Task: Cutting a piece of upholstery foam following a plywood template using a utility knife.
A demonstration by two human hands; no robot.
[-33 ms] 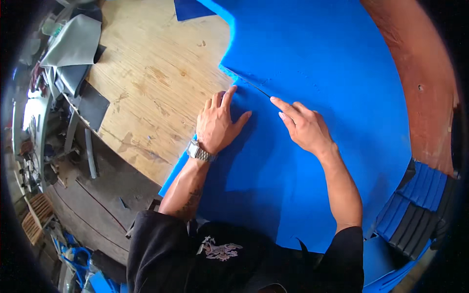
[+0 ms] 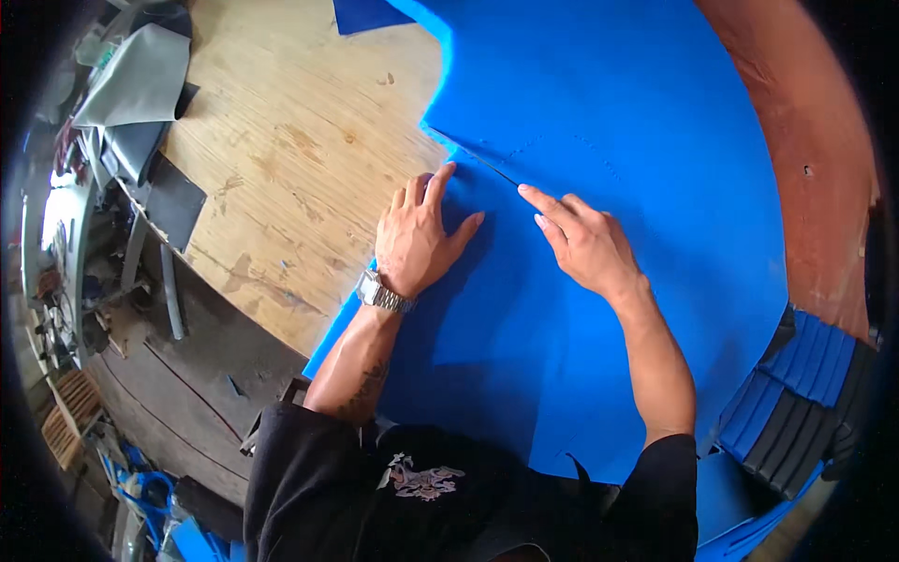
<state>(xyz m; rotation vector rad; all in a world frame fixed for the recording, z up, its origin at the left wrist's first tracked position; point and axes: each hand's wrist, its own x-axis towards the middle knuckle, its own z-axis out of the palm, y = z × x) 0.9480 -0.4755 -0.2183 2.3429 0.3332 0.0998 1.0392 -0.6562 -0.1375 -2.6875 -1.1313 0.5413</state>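
Note:
A large, thick sheet of blue foam (image 2: pixel 618 84) lies before me, its notched left edge showing pale blue. My left hand (image 2: pixel 414 234) rests flat on it by that edge, thumb and forefinger apart, just below the notch. A metal-banded wristwatch (image 2: pixel 382 292) is on that wrist. In my right hand (image 2: pixel 588 245) is a long, thin-bladed knife (image 2: pixel 492 168), its handle hidden by my closed fingers. Its blade slants up and left to the corner of the notch, the tip at the foam's edge. Faint dotted marks (image 2: pixel 595 150) run across the foam nearby.
Under the foam is a wooden tabletop (image 2: pixel 281 178). A dark blue piece (image 2: pixel 370 14) lies at its far side. Grey material (image 2: pixel 140 80) drapes at the far left. A reddish-brown surface (image 2: pixel 815 140) borders the right, with blue and black ribbed pieces (image 2: pixel 796 403) below it.

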